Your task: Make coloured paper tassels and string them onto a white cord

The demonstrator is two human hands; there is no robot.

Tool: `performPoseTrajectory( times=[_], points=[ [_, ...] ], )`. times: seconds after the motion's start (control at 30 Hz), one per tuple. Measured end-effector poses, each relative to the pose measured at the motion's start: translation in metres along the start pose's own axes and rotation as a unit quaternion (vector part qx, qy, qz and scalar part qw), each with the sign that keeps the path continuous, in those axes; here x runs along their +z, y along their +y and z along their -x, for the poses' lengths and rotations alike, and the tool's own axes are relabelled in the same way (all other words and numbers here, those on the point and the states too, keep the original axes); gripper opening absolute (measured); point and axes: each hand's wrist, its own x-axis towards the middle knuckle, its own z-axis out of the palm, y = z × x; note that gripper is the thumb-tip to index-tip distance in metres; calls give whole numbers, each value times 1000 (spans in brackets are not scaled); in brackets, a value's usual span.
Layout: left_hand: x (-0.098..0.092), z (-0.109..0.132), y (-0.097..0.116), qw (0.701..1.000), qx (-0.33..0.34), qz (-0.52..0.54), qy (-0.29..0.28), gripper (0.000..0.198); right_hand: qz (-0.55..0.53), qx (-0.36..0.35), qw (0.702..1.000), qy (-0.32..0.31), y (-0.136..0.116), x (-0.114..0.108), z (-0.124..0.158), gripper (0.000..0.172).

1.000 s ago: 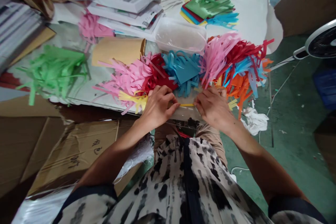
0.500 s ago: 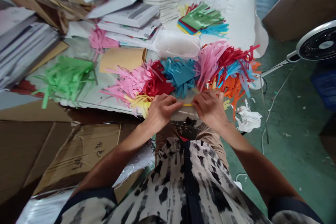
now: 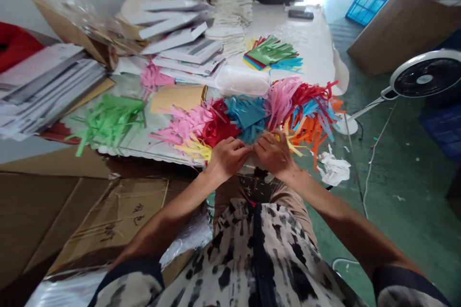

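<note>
At the front edge of the table my left hand (image 3: 227,157) and my right hand (image 3: 272,153) are close together, fingers curled in a pinch. Both hold yellow fringed paper (image 3: 293,143), whose strands stick out past my right hand; the part between my fingertips is mostly hidden. Just beyond my hands lies a blue fringed paper bundle (image 3: 248,114). Left of it are a red bundle (image 3: 220,127), a pink one (image 3: 189,123) and loose yellow strands (image 3: 195,147). On the right lie another pink bundle (image 3: 283,98) and orange fringe (image 3: 312,124).
A clear plastic tray (image 3: 243,81) sits behind the bundles, near a brown envelope (image 3: 178,98). Green fringe (image 3: 111,122) lies left. Stacks of white packets (image 3: 192,50) stand behind. A fan (image 3: 425,76) is at the right, a cardboard box (image 3: 118,220) below left.
My hands have come closer together, and the yellow strip that showed between them is now mostly covered. The view has tilted up, showing more of the table's far end.
</note>
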Motion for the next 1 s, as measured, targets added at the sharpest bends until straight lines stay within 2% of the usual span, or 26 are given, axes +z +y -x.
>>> performPoseTrajectory(
  times=[0.1, 0.2, 0.27, 0.33, 0.4, 0.47, 0.53, 0.67, 0.73, 0.77, 0.83, 0.93, 1.0],
  points=[
    [5, 1, 0, 999, 9, -42, -1, 26, -10, -4, 1000, -2, -2, -9, 0, 28],
    [1, 5, 5, 1000, -4, -27, 12, 18, -9, -15, 1000, 17, -4, -15, 0, 29],
    [-6, 7, 10, 998, -39, 29, 34, 19, 2, -22, 999, 39, -4, -19, -1, 31],
    [-18, 8, 16, 983, -100, 139, 62, 23, 2, -31, 996, 79, -3, -25, -2, 29],
    [-31, 7, 20, 935, -185, 292, 76, 29, -15, -35, 992, 119, -1, -33, -2, 24],
    [-43, 4, 23, 858, -262, 439, 49, 36, -43, -24, 989, 140, 1, -41, 0, 20],
    [-55, 0, 23, 783, -307, 542, 2, 38, -71, -10, 987, 145, 2, -48, 4, 20],
    [-65, -3, 24, 659, -354, 660, -71, 39, -75, -13, 980, 183, 5, -52, 10, 22],
    [-64, -3, 25, 619, -362, 691, -93, 38, -70, -5, 981, 180, 4, -54, 9, 21],
    [-63, -3, 25, 610, -362, 698, -101, 37, -74, 5, 982, 172, 3, -57, 8, 20],
    [-59, -4, 25, 617, -356, 696, -92, 36, -101, 34, 980, 167, -2, -64, 2, 16],
    [-57, -9, 26, 684, -308, 661, -4, 31, -215, 91, 956, 177, -11, -77, -10, 12],
    [-59, -14, 27, 723, -254, 640, 60, 26, -326, 128, 920, 173, -14, -84, -18, 14]
  ],
)
